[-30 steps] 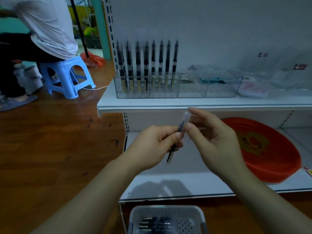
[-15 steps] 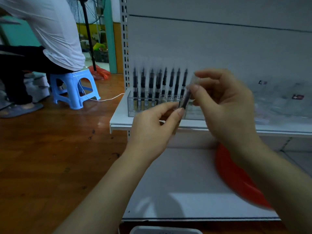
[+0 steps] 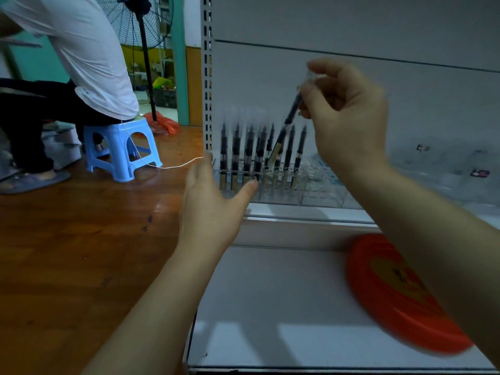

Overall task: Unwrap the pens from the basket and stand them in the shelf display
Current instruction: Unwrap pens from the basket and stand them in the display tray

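My right hand (image 3: 343,117) pinches a black pen (image 3: 287,123) near its top and holds it tilted above the clear shelf display (image 3: 319,189). The pen's lower tip points down among several black pens (image 3: 243,155) that stand upright in the display's left part. My left hand (image 3: 213,204) is spread with straight fingers in front of the display's left end and holds nothing; its thumb lies near the standing pens. The basket is out of view.
A red round tray (image 3: 392,293) lies on the lower white shelf (image 3: 270,307) at right. The upper shelf edge (image 3: 297,215) carries the display. A person sits on a blue stool (image 3: 121,150) at left on the wooden floor, with a standing fan (image 3: 143,28) behind.
My left hand has let go of the pen and dropped away to the left, fingers spread. My right hand has carried the pen up to the display. The view has tilted upward.
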`<move>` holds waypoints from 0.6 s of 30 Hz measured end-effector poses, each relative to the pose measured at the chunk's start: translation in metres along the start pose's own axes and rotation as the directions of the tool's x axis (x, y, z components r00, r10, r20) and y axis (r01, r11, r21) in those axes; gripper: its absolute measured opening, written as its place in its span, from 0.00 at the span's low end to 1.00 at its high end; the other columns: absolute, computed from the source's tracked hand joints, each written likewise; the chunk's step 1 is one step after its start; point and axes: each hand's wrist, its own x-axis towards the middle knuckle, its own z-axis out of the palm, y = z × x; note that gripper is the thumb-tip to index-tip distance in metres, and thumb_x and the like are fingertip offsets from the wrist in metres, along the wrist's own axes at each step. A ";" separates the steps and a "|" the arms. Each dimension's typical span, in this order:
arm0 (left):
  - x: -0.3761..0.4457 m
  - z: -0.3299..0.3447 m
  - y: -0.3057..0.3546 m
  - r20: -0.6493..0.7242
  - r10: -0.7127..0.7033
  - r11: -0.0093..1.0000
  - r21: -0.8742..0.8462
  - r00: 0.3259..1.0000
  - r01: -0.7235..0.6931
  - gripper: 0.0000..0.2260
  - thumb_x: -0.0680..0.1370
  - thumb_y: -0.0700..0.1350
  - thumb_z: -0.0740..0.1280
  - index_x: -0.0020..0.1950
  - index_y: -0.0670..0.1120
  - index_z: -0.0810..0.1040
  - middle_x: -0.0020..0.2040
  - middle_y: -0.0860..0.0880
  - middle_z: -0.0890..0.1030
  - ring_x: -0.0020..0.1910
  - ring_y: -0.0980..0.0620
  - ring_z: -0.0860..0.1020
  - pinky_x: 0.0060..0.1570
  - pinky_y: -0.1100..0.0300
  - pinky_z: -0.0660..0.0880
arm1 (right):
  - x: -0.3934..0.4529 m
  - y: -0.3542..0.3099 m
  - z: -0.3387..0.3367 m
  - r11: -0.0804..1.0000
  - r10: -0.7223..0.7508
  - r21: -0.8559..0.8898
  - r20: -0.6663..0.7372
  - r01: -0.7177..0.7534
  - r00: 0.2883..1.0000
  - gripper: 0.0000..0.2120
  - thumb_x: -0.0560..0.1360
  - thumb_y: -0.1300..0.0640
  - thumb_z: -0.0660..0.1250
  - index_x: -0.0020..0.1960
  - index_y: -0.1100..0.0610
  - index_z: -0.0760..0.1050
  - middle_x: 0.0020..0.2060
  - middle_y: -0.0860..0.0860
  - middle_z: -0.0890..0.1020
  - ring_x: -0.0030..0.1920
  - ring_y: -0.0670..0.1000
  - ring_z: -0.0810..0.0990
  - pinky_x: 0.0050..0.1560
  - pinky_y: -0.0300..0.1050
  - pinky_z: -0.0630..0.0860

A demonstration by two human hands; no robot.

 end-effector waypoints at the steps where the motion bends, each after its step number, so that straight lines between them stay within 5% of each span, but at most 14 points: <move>1: 0.000 0.001 -0.001 0.022 -0.004 1.000 -0.001 1.000 0.004 0.38 0.75 0.60 0.71 0.80 0.51 0.59 0.78 0.50 0.64 0.74 0.50 0.65 0.69 0.53 0.65 | 0.000 0.002 0.003 1.000 0.001 -0.016 0.018 -0.001 1.000 0.09 0.78 0.55 0.69 0.58 0.51 0.81 0.40 0.48 0.84 0.42 0.51 0.85 0.47 0.55 0.82; 10: 0.004 -0.001 -0.006 0.037 0.030 0.999 0.033 0.999 -0.031 0.35 0.76 0.58 0.70 0.79 0.51 0.61 0.76 0.51 0.67 0.73 0.50 0.67 0.66 0.54 0.67 | 0.010 -0.003 0.005 0.985 0.024 -0.171 0.128 -0.002 0.991 0.11 0.77 0.55 0.68 0.58 0.51 0.81 0.38 0.49 0.85 0.40 0.50 0.84 0.49 0.56 0.81; 18: 0.005 -0.003 -0.007 0.045 0.043 0.999 0.028 0.998 -0.044 0.34 0.77 0.57 0.70 0.79 0.49 0.61 0.76 0.51 0.67 0.74 0.50 0.67 0.68 0.54 0.66 | -0.010 -0.001 0.011 0.967 0.024 -0.254 0.200 0.029 0.979 0.11 0.79 0.57 0.68 0.60 0.51 0.81 0.38 0.47 0.84 0.38 0.46 0.83 0.47 0.46 0.80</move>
